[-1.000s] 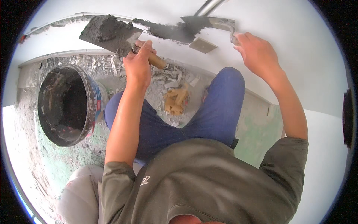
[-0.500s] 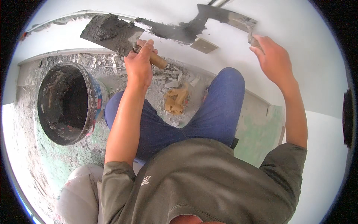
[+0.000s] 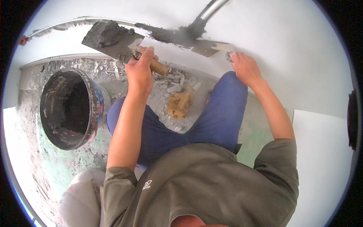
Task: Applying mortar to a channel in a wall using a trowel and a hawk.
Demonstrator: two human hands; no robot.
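Observation:
My left hand (image 3: 140, 70) grips the wooden handle (image 3: 157, 67) of a flat trowel (image 3: 111, 39) loaded with dark grey mortar, held level near the white wall (image 3: 287, 49). My right hand (image 3: 245, 68) holds a small scraper blade (image 3: 210, 47) pressed against the wall beside a streak of wet mortar (image 3: 168, 34) that runs along a chased groove toward a grey pipe (image 3: 210, 9). I squat in blue trousers, with my knees below both hands.
A black bucket (image 3: 68, 108) smeared with mortar stands on the floor at my left. Rubble chips and a crumpled tan glove (image 3: 179, 105) lie on the dusty green floor (image 3: 56, 166) between my knees. A white panel (image 3: 321, 159) is at the right.
My right hand has moved down and left along the wall with the scraper. The left hand with the loaded trowel has stayed nearly still.

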